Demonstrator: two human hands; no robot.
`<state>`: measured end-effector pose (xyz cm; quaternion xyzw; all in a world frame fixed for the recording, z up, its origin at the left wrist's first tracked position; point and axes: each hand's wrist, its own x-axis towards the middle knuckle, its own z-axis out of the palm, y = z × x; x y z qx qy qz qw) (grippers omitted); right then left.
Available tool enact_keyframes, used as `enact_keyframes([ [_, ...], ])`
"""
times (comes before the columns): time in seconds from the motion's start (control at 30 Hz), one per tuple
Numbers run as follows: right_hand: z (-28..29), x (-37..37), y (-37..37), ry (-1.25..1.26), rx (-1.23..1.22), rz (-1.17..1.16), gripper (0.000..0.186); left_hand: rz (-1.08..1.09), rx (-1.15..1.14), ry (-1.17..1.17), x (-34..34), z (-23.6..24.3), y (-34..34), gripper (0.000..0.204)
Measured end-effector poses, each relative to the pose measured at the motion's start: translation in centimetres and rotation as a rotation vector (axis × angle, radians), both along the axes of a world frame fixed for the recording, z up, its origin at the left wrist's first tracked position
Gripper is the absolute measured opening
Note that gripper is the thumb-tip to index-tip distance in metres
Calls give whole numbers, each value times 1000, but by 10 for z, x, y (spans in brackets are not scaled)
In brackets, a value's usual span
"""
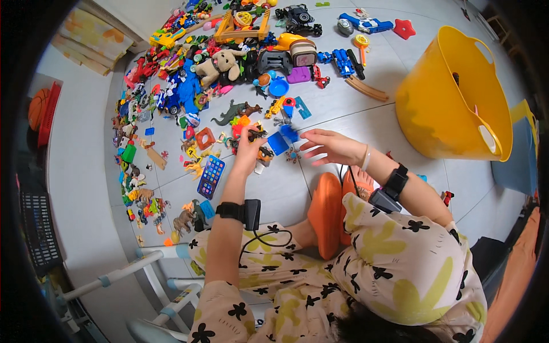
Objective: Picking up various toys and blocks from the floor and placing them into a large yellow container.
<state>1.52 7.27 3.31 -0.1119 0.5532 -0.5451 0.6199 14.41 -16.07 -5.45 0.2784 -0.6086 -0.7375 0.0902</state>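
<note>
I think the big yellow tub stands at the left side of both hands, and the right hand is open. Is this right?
Not quite: the yellow tub stands to the right of both hands, as the head view shows. The right hand is indeed open.

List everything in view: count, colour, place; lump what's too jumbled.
Toy pile: uncountable, mixed, floor upper left
Plush animal: 1, beige, in pile
Game controller: 1, black, in pile
Phone: 1, blue-screened, left of centre
Square piece: 1, blue, centre
Toy gun: 1, blue, top right
Star: 1, red, beside toy gun
Tub: 1, yellow, right
Bucket: 1, blue, beside tub
Basketball: 1, orange, far left
Basket: 1, black, left edge
Slippers: 2, orange, lower centre
Straps: 2, black, on forearms
Left hand: 1, bare, at small toys, grip unclear
Right hand: 1, bare, open
</note>
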Motion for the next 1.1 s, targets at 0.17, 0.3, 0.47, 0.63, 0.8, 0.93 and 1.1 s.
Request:
enact_keyframes([
  [0.17, -36, 12, -22, -267, -2, -151, 69, -22, 362, 49, -22, 33, 34, 40],
  [0.3, -56, 20, -30, -591, -187, -207, 72, 133, 176, 81, -42, 24, 84, 35],
  [0.47, -77, 12, -22, -730, -366, -353, 47, -171, -916, 24, -34, 8, 118, 46],
  [0.63, -96, -51, 20, -356, -44, -566, 16, -199, -1128, 52, 11, 9, 121, 65],
  [0.8, -108, -159, 85, 1343, 407, -505, 37, -567, -779, -565, 77, -24, 113, 67],
  [0.93, -138, -220, 145, 1431, 713, -322, 44, -535, -759, -491, 84, -39, 139, 58],
  [1.1, -157, -165, 114, 1377, 767, -245, 61, -538, -589, -353, 87, -53, 137, 39],
])
